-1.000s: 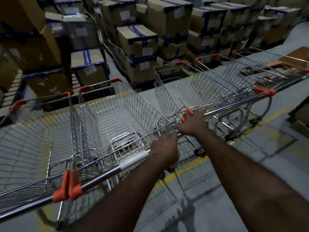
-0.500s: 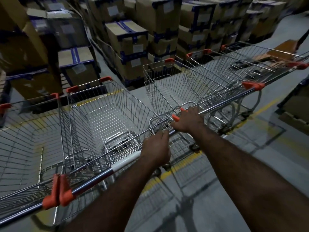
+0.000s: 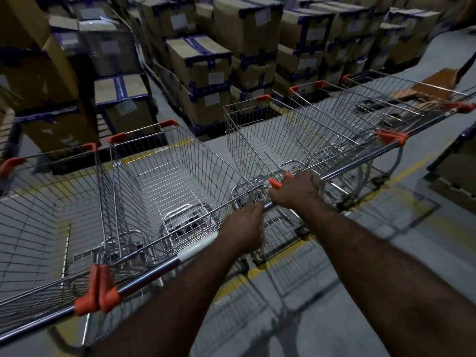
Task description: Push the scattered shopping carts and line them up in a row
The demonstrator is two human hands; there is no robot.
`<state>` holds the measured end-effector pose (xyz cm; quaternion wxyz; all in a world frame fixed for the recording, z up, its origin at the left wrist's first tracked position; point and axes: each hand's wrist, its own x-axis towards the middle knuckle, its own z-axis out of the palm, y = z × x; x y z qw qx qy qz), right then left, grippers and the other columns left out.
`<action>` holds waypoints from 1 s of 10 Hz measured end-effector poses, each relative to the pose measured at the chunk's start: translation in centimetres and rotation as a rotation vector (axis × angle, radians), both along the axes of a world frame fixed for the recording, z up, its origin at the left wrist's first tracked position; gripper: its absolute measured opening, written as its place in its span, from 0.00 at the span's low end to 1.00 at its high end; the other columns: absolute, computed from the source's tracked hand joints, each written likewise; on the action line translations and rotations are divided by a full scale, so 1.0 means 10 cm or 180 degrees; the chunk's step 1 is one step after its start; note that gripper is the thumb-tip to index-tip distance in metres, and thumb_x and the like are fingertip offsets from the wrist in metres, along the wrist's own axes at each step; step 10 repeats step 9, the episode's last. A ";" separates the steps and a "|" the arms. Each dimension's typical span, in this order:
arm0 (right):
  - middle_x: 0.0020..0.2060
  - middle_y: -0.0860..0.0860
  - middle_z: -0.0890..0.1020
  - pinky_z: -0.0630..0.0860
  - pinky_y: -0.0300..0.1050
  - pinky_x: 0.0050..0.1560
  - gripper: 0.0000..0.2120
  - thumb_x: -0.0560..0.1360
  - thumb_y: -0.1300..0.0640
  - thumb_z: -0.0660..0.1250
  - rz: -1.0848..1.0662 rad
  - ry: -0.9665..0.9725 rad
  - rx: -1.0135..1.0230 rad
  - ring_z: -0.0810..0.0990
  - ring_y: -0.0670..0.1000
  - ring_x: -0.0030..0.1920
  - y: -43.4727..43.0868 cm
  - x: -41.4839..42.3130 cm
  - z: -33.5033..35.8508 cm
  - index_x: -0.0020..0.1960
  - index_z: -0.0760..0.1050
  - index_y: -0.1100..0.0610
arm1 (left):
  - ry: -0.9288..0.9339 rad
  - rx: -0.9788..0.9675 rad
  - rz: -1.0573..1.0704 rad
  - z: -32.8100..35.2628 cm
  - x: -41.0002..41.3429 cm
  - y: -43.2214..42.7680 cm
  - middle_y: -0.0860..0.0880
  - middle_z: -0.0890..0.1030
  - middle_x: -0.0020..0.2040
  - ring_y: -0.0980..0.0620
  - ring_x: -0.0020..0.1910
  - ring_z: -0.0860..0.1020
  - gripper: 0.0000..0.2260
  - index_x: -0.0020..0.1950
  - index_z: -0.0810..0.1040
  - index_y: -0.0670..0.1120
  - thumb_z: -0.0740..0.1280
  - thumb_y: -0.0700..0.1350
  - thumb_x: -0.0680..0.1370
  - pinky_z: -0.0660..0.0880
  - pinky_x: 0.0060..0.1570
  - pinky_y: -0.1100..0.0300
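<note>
Steel-wire shopping cart [image 3: 164,176], centre frame, basket up-frame of both hands, handle bar [image 3: 154,269] running lower left to centre; left hand [image 3: 242,229], fingers curled round its right end, right hand [image 3: 296,190] gripping the neighbouring cart's [image 3: 257,150] handle just beside.

Five shopping carts [image 3: 167,181], two hands [image 3: 242,228], and many stacked cardboard boxes [image 3: 198,63].

Dim, murky — blurred, warped edges

Left hand [image 3: 242,229], right hand [image 3: 296,188] gripping cart handles [image 3: 154,272]
</note>
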<state>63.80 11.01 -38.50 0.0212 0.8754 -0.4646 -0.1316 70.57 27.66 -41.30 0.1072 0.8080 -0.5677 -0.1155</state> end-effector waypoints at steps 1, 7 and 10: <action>0.76 0.64 0.64 0.53 0.72 0.72 0.37 0.78 0.31 0.51 0.0029 -0.0202 0.0156 0.59 0.67 0.76 0.11 0.04 -0.03 0.78 0.63 0.54 | 0.0134 0.0110 -0.0026 0.01 0.10 0.06 0.49 0.67 0.77 0.46 0.64 0.76 0.33 0.80 0.56 0.56 0.68 0.46 0.78 0.77 0.57 0.49; 0.81 0.56 0.57 0.43 0.69 0.76 0.34 0.80 0.31 0.48 0.2295 -0.0815 0.0857 0.51 0.58 0.81 2.61 1.09 -0.35 0.80 0.60 0.48 | 0.0097 0.0579 0.2669 0.06 1.08 2.67 0.46 0.76 0.68 0.41 0.66 0.75 0.32 0.67 0.71 0.57 0.44 0.73 0.74 0.69 0.65 0.37; 0.81 0.55 0.57 0.43 0.71 0.74 0.36 0.79 0.28 0.44 0.2167 -0.0534 0.0978 0.51 0.57 0.81 2.75 1.11 -0.21 0.79 0.60 0.46 | 0.0188 0.0419 0.2322 0.10 1.14 2.63 0.45 0.62 0.78 0.42 0.73 0.68 0.30 0.73 0.68 0.53 0.46 0.68 0.80 0.66 0.68 0.37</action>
